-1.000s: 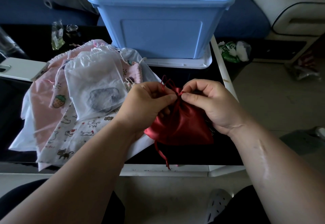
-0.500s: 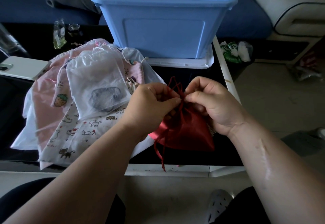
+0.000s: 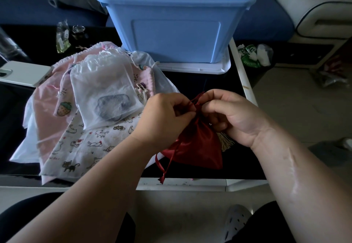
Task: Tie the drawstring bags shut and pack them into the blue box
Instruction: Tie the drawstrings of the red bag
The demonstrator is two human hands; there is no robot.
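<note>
A dark red satin drawstring bag (image 3: 198,147) lies near the front edge of the black table. Its neck is gathered between my hands. My left hand (image 3: 163,119) pinches the red cord at the neck from the left. My right hand (image 3: 232,115) pinches the cord loops from the right. One red cord end (image 3: 163,172) hangs down over the table edge. To the left lies a pile of other bags: a sheer white bag (image 3: 104,90) on top, a pink bag (image 3: 49,113), and a cat-print bag (image 3: 85,147). The blue box (image 3: 177,33) stands open behind them.
The blue box sits on its white lid (image 3: 194,68). A white phone (image 3: 22,73) lies at the left, with small packets (image 3: 62,37) behind the pile. The table's right edge (image 3: 242,78) borders the floor, where a green-and-white wrapper (image 3: 249,55) lies.
Both hands have worked the red cords at the bag's neck, and the neck is drawn tighter. The bag has tilted and shifted slightly toward me. The hanging cord end has swung.
</note>
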